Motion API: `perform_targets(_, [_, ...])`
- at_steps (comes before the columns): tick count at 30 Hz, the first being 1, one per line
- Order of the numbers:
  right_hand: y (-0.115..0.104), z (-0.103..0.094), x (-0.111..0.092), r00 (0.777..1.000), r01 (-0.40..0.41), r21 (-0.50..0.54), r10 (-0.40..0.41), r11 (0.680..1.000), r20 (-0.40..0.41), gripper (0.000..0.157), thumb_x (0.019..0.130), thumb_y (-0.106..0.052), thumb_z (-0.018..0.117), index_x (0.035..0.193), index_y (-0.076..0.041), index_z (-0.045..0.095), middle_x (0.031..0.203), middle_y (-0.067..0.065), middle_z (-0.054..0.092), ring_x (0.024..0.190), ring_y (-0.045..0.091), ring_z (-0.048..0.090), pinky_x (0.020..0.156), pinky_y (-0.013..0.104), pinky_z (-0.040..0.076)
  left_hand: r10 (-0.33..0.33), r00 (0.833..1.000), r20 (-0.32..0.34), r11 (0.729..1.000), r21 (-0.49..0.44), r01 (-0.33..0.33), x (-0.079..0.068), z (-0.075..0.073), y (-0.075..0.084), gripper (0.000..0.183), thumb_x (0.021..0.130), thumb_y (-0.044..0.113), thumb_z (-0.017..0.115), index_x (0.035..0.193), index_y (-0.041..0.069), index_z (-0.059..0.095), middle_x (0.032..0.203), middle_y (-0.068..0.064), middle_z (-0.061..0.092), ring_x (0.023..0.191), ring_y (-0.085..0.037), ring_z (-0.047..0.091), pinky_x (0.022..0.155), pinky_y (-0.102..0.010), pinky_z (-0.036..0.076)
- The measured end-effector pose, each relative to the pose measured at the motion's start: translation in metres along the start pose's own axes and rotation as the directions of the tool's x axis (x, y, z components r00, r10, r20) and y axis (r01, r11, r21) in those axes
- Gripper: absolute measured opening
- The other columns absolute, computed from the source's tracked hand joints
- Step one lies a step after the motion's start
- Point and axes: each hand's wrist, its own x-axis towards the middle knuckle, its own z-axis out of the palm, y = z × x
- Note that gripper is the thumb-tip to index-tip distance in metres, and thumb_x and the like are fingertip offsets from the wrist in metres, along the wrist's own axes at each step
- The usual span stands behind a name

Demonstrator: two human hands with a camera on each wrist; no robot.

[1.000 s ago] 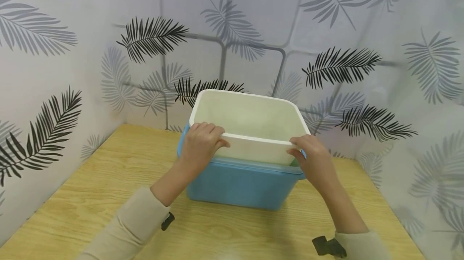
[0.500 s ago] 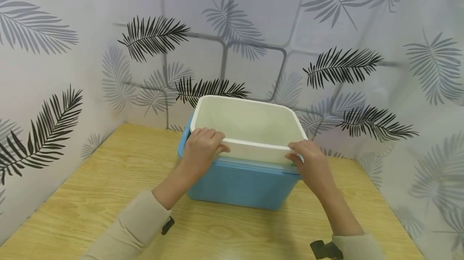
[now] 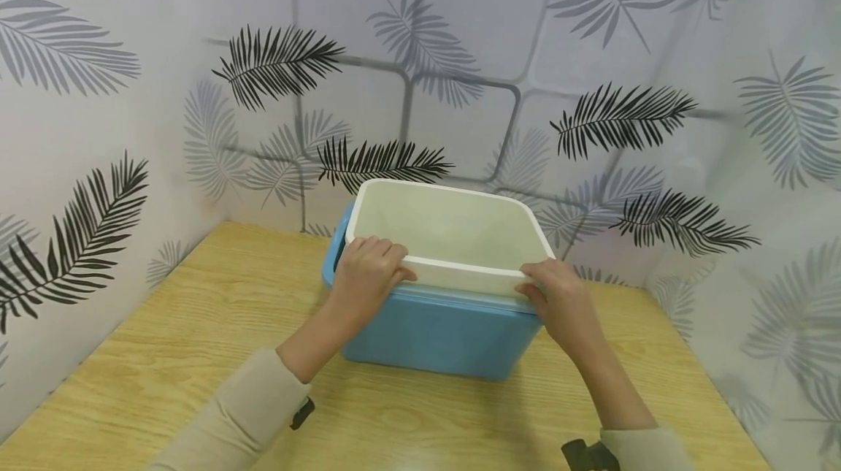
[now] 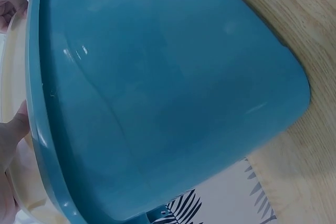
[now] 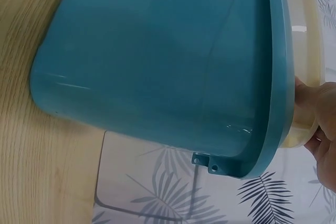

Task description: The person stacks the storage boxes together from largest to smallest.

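A cream-white rectangular bin (image 3: 447,226) sits partly inside a larger blue bin (image 3: 434,336), its white rim standing above the blue one. My left hand (image 3: 368,274) grips the near rim of the white bin toward its left corner. Near the right corner, my right hand (image 3: 558,296) pinches the same rim between thumb and fingers. In the left wrist view, the left hand (image 4: 8,145) shows at the edge with its thumb by the blue rim. The right wrist view has the right hand (image 5: 323,129) holding the cream wall. The white bin's lower part is hidden.
The blue bin stands on a wood-grain table (image 3: 230,310). Walls with a leaf print (image 3: 460,33) rise behind and on both sides of the table. In the right wrist view, small tabs with holes (image 5: 210,165) stick out below the blue rim.
The white bin has moved down into the blue bin, with both hands lowering along with it. Less of its outer wall shows above the blue rim now.
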Motion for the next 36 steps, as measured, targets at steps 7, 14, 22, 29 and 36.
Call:
perform_targets(7, [0.001, 0.002, -0.002, 1.000, -0.008, 0.004, 0.007, 1.000, 0.016, 0.028, 0.061, 0.001, 0.079, 0.086, 0.001, 0.065, 0.078, 0.010, 0.064, 0.074, 0.024, 0.059, 0.064, 0.036, 0.050, 0.001, 1.000, -0.008, 1.000, 0.000, -0.001, -0.004, 0.003, 0.000, 0.033, 0.064, 0.038, 0.071, 0.075, 0.008, 0.065, 0.068, -0.002, 0.067, 0.062, -0.016, 0.061, 0.057, -0.026, 0.043])
perform_targets(14, [0.005, 0.005, -0.003, 0.999, 0.024, 0.051, -0.025, 0.998, 0.039, 0.028, 0.063, 0.000, 0.079, 0.087, 0.002, 0.065, 0.081, 0.012, 0.066, 0.076, 0.026, 0.061, 0.066, 0.038, 0.051, -0.020, 0.999, 0.039, 1.000, -0.020, 0.021, -0.006, 0.002, 0.000, 0.031, 0.066, 0.036, 0.071, 0.078, 0.007, 0.065, 0.070, -0.002, 0.068, 0.065, -0.016, 0.062, 0.060, -0.027, 0.044])
perform_targets(22, [0.006, 0.005, -0.002, 0.996, -0.011, 0.124, 0.000, 0.992, 0.088, 0.016, 0.079, -0.008, 0.070, 0.090, 0.002, 0.067, 0.087, 0.013, 0.067, 0.084, 0.029, 0.062, 0.074, 0.043, 0.050, -0.059, 0.980, 0.188, 0.995, -0.073, 0.074, -0.003, -0.005, -0.003, 0.025, 0.072, 0.031, 0.071, 0.080, 0.008, 0.067, 0.073, -0.002, 0.068, 0.066, -0.017, 0.062, 0.060, -0.029, 0.048])
perform_targets(29, [0.004, 0.005, -0.005, 0.993, -0.064, 0.118, 0.052, 0.991, 0.105, 0.011, 0.077, -0.005, 0.071, 0.087, -0.001, 0.068, 0.083, 0.010, 0.068, 0.082, 0.025, 0.062, 0.073, 0.041, 0.050, -0.049, 0.956, 0.291, 0.990, -0.112, 0.085, -0.003, -0.009, -0.005, 0.026, 0.075, 0.032, 0.070, 0.081, 0.007, 0.068, 0.073, -0.002, 0.065, 0.068, -0.018, 0.061, 0.064, -0.029, 0.050])
perform_targets(36, [0.003, 0.007, -0.009, 0.995, -0.063, 0.137, 0.052, 0.989, 0.084, 0.013, 0.077, -0.004, 0.070, 0.089, 0.000, 0.068, 0.087, 0.011, 0.067, 0.086, 0.025, 0.062, 0.077, 0.039, 0.049, -0.017, 0.965, 0.262, 0.980, -0.185, 0.068, -0.009, -0.009, -0.011, 0.029, 0.079, 0.029, 0.068, 0.093, 0.003, 0.069, 0.086, -0.007, 0.067, 0.082, -0.022, 0.063, 0.075, -0.032, 0.052])
